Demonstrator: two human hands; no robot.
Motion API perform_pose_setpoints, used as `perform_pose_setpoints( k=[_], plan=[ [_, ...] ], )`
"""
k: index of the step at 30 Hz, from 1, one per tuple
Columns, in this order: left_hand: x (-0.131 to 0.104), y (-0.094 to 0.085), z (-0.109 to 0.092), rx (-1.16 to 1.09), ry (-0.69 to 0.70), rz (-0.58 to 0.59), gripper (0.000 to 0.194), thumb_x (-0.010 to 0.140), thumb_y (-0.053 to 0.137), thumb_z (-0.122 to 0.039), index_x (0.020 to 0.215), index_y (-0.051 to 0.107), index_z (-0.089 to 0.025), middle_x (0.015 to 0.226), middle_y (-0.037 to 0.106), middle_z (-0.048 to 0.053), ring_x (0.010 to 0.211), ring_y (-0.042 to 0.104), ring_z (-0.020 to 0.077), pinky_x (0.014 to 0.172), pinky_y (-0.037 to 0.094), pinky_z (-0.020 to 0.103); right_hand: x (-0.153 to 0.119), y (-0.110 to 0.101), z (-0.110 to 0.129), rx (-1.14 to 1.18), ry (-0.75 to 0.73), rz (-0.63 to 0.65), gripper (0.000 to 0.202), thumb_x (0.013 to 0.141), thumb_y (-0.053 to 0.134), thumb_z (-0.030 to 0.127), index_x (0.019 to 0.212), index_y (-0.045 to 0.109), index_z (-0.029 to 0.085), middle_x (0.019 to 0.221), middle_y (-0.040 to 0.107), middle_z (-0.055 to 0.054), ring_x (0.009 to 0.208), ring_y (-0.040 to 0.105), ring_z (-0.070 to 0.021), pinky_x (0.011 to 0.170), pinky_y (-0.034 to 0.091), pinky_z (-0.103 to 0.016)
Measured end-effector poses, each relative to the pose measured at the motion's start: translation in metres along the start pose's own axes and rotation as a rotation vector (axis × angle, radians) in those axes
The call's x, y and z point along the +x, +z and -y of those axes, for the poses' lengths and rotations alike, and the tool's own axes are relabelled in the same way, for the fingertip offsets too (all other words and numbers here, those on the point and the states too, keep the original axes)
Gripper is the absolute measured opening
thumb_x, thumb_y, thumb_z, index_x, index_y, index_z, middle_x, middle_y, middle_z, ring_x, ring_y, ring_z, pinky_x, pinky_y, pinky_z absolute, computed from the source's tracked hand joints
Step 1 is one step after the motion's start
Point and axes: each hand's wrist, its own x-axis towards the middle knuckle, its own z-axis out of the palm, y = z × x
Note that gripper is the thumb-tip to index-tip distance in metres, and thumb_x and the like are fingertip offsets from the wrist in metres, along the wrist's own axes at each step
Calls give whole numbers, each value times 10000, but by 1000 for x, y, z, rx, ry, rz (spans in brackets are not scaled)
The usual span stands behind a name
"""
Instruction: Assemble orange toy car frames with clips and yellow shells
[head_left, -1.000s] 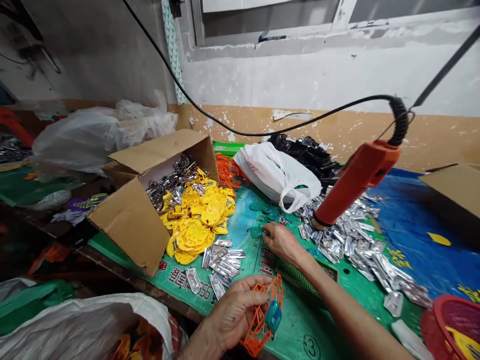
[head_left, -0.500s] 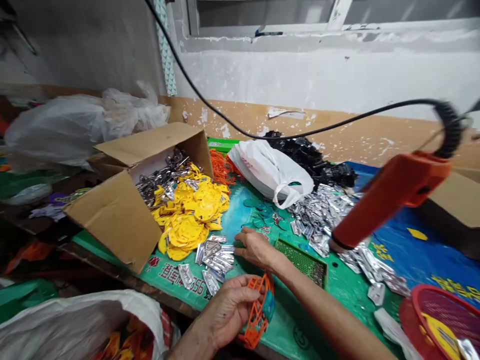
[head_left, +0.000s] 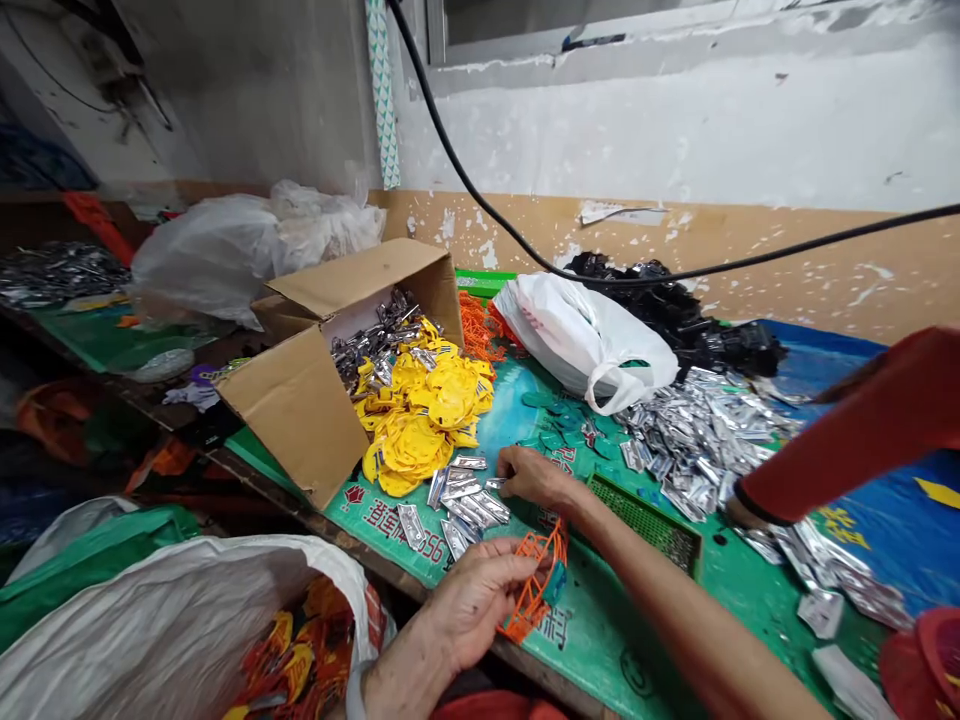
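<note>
My left hand is closed around an orange lattice-like plastic part, which has a teal piece on its far side. My right hand is at the right edge of a small pile of silver metallic pieces, its fingers bent and pinched at one small silver piece. Behind that pile lies a heap of yellow plastic parts, spilling from a cardboard box on its side. A green perforated tray with tiny bits in it is partly hidden behind my right forearm.
A white plastic bag and black parts are at the back. A larger silver heap is on the right, near a red-orange tool hanging from a cable. An open sack of orange and yellow parts stands at lower left.
The view has turned left, so the scene sits further right. My right hand has come closer to the small silver pile, fingers now at a piece. My left hand still holds the orange part.
</note>
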Motion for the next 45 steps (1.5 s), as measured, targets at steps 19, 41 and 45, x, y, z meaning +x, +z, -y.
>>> perform_pose_setpoints(
  k=[19, 41, 45],
  plan=[
    [8, 21, -12, -51, -3, -23, 204, 623, 776, -219, 790, 709, -123, 793, 733, 46, 681, 645, 157, 662, 490, 260, -130, -31, -8, 985, 44, -293, 246, 676, 725, 356, 797, 630, 164, 687, 590, 19, 531, 470, -78, 482, 351, -229],
    [23, 32, -8, -161, 137, -92, 296, 640, 515, 16, 861, 635, -142, 840, 710, 39, 783, 654, 169, 894, 485, 381, -133, -9, -17, 1369, 58, -282, 333, 586, 818, 352, 817, 675, 160, 677, 630, 10, 528, 528, -85, 505, 418, -229],
    [25, 32, -8, -210, 114, -59, 372, 637, 510, 17, 958, 643, -114, 923, 711, 72, 828, 650, 197, 913, 471, 429, -133, -9, -17, 1425, 69, -266, 331, 576, 829, 321, 834, 699, 160, 766, 667, -11, 566, 558, -89, 555, 439, -241]
  ],
)
